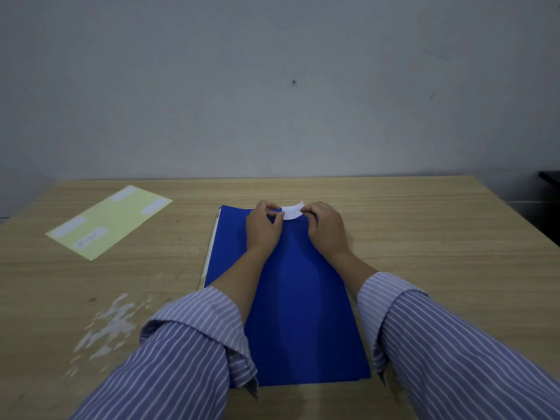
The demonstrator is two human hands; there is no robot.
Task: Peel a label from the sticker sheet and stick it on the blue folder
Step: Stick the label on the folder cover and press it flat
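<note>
While blue folder (291, 298) lies on table (424, 237), left hand (262, 227) and right hand (325, 227) pinch white label (292, 211) ends above far edge.

Your 2 bare hands, left hand (262, 228), right hand (325, 230), forearms exposed, your blue-and-white pinstriped shirt sleeves (194, 338) rolled back into loose cuffs

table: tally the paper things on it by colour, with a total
blue: 1, the folder
yellow: 1, the sticker sheet
white: 1, the label pinched between the left hand and right hand over the folder's far edge
total: 3
</note>
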